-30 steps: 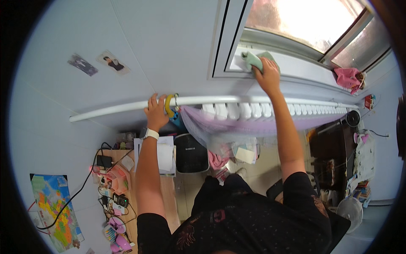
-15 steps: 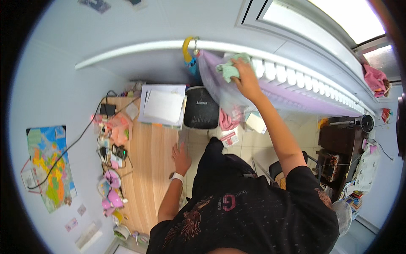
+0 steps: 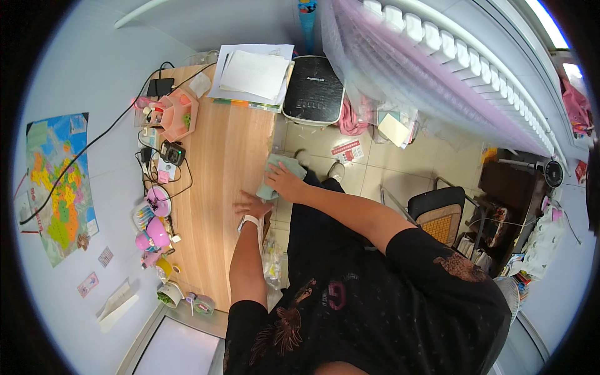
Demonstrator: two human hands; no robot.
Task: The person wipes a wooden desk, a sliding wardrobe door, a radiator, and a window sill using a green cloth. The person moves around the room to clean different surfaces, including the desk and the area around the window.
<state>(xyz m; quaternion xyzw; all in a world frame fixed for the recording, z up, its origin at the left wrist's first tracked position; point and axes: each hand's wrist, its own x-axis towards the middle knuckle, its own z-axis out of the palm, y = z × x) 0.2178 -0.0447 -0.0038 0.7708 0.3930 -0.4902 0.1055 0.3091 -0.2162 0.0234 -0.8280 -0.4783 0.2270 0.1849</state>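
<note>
At the right edge of the wooden desk (image 3: pixel 206 250), my right hand (image 3: pixel 287 182) grips a pale green cloth (image 3: pixel 270 189), which bunches under its fingers. Part of the cloth laps the desk edge. Just nearer to me, my left hand (image 3: pixel 253 205) lies on the desk top with its fingers spread, holding nothing. A white band (image 3: pixel 250 219) circles the left wrist. The two hands are close together, the cloth beside the left fingertips.
Papers (image 3: pixel 253 75) are stacked at the desk's far end, beside a black-lidded bin (image 3: pixel 314 90). A pink organizer (image 3: pixel 178 114), cables and a purple lamp (image 3: pixel 153 234) line the wall side. A folding chair (image 3: pixel 437 212) stands right; a white radiator (image 3: pixel 447 44) with a sheer purple cover runs behind.
My right hand has come down from the radiator's top to the desk edge, bringing the cloth. My left hand remains at the desk edge. The view has tilted downward.
</note>
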